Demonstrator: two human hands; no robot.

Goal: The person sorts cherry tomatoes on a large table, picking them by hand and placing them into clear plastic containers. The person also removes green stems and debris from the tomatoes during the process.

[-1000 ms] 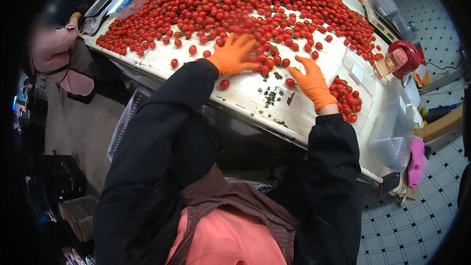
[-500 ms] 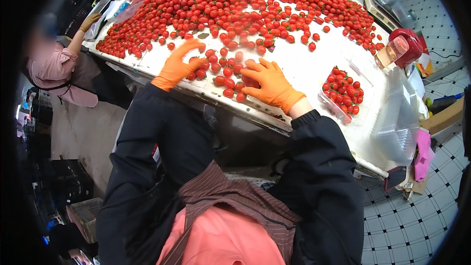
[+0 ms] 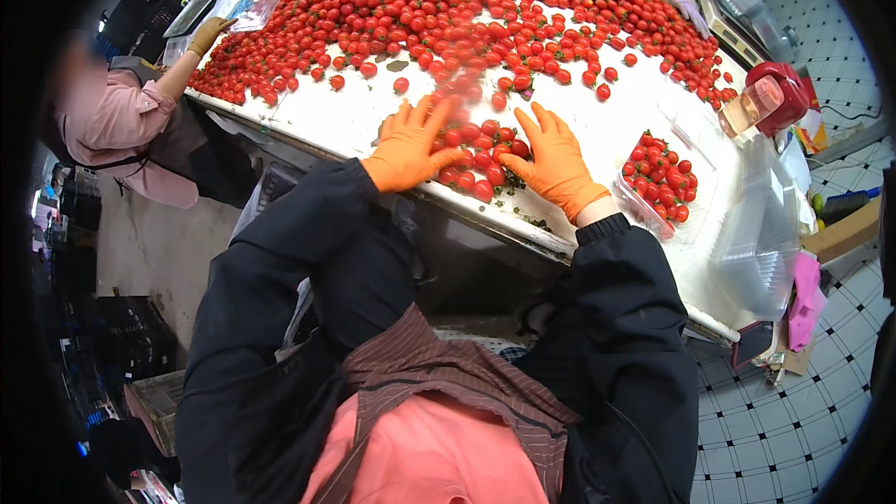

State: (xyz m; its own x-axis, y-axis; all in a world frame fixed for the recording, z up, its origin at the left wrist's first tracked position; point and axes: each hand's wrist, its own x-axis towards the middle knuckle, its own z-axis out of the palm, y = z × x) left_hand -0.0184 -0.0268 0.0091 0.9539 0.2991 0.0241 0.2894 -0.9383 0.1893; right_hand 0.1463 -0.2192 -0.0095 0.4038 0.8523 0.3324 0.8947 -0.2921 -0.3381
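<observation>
Both my hands wear orange gloves and rest at the near edge of a white table [image 3: 597, 121]. Between them lies a small group of cherry tomatoes [image 3: 481, 154]. My left hand [image 3: 411, 147] is at the group's left side, fingers spread, the fingertips beside the nearest fruit. On the right side my right hand [image 3: 553, 161] has its fingers stretched out, the thumb against the tomatoes. Beyond them spreads a large heap of cherry tomatoes [image 3: 420, 0]. To the right of my right hand stands a clear plastic punnet [image 3: 644, 213] filled with tomatoes.
Nested clear punnets [image 3: 756, 243] stand at the table's right edge, near a red container [image 3: 782, 93] and a scale [image 3: 733, 30]. A co-worker in pink [image 3: 121, 126] is at the left; another person's gloved hand [image 3: 689, 9] reaches in at the far right. Green bits lie by the near edge.
My left hand has moved right, pushing in beside the small group, and the two hands are closer together. At the far right another person's gloved hand has come into view.
</observation>
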